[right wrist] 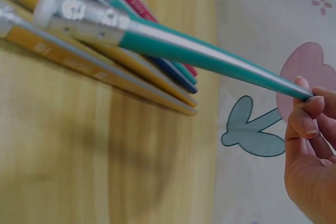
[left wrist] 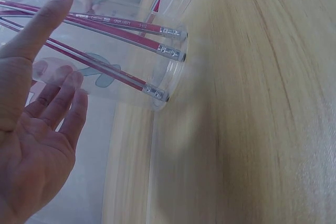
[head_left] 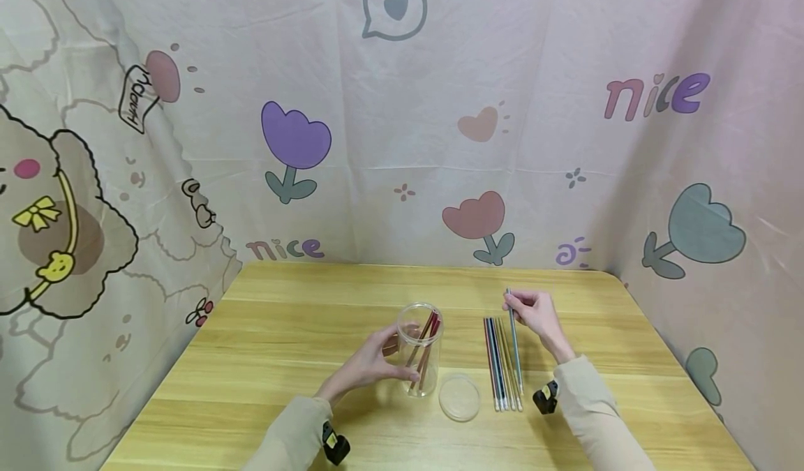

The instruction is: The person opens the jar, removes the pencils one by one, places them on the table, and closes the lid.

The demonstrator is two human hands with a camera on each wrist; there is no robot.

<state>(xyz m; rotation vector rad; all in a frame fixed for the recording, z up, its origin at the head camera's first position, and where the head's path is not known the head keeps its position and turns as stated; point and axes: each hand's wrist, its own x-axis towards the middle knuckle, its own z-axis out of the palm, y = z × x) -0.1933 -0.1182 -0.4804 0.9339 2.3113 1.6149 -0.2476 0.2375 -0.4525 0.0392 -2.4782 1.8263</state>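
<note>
My left hand [head_left: 370, 361] holds a clear plastic jar [head_left: 432, 363] from its left side, thumb on the near side and fingers around the back. Inside the jar lean several red pencils [left wrist: 121, 39], eraser ends down in the left wrist view. With thumb and fingertips, my right hand [head_left: 532, 314] pinches a green pencil [right wrist: 189, 55] by the end away from its white eraser. That pencil is raised over the right side of a row of pencils [head_left: 500, 366] in red, green, dark blue and yellow, lying side by side on the table.
A round clear lid [head_left: 459, 397] lies flat between the jar and the pencil row. Under everything is a wood-grain table [head_left: 264, 331]. Printed cloth [head_left: 389, 122] hangs behind the table and at both sides.
</note>
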